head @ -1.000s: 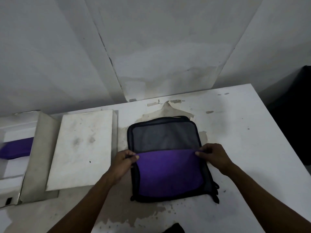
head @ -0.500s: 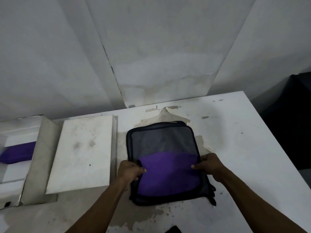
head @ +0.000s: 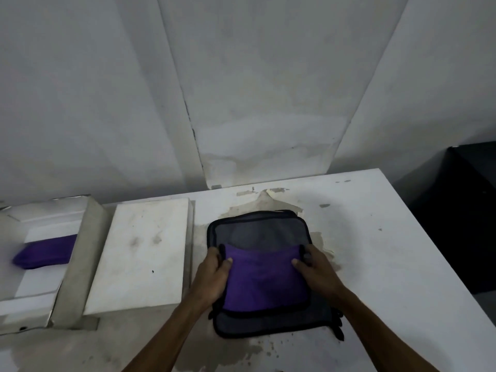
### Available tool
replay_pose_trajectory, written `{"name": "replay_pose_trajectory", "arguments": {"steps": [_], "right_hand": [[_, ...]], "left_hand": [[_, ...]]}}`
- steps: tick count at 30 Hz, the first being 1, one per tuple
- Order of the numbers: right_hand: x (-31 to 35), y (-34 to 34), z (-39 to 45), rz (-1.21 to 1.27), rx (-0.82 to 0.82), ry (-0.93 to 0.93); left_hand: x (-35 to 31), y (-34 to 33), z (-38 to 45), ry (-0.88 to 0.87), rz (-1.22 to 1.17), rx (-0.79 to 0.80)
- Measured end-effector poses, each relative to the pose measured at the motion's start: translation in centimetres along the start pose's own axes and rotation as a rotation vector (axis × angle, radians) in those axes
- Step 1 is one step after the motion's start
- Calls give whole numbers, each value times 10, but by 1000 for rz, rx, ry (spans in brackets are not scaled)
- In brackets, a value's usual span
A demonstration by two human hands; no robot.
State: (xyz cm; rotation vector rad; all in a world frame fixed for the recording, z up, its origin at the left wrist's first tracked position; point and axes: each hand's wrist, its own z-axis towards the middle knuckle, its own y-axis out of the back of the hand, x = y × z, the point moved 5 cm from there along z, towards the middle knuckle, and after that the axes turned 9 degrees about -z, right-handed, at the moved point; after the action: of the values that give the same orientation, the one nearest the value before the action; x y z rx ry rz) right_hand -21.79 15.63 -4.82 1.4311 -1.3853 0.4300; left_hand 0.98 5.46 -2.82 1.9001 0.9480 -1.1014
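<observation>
A stained white wall (head: 241, 89) backs a scuffed white table (head: 389, 251), with a dark cabinet (head: 461, 210) at its right end. On the table's left side a white slab (head: 142, 253) lies flat, just beside an open white box (head: 80, 264). Near the front centre lies a grey mesh bag (head: 257, 232) with black trim, flat on a worn patch of the surface. A purple pouch (head: 264, 283) rests on the bag's near half. Both hands hold it by its upper corners: the left hand (head: 212, 277) pinches the left corner and the right hand (head: 316, 272) the right, thumbs on top and fingers curled round the black edging. A purple bundle (head: 44, 252) sits in the box, blurred.
</observation>
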Motion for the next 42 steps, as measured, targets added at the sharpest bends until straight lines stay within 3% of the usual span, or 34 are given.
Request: {"name": "replay_pose_trajectory", "arguments": {"steps": [6,12,26,33,38,42], "right_hand": [[64,-33,-22,-8,-53,192],[127,-67,-41,76,-67,355],[224,-125,-76,248,-119,523],[256,-161,-81,397,-18,495],[271,-174,-85,440,57,502],[278,-185,-83,456,121,471]], "left_hand": [[-49,9,-23,-286,194,10],[-86,27,-45,-416,189,61],[-112,121,-64,-431,-4,54],[-114,162,-78,-499,53,162],[-121,192,-90,-481,-116,228],[-119,224,-90,-441,-228,154]]}}
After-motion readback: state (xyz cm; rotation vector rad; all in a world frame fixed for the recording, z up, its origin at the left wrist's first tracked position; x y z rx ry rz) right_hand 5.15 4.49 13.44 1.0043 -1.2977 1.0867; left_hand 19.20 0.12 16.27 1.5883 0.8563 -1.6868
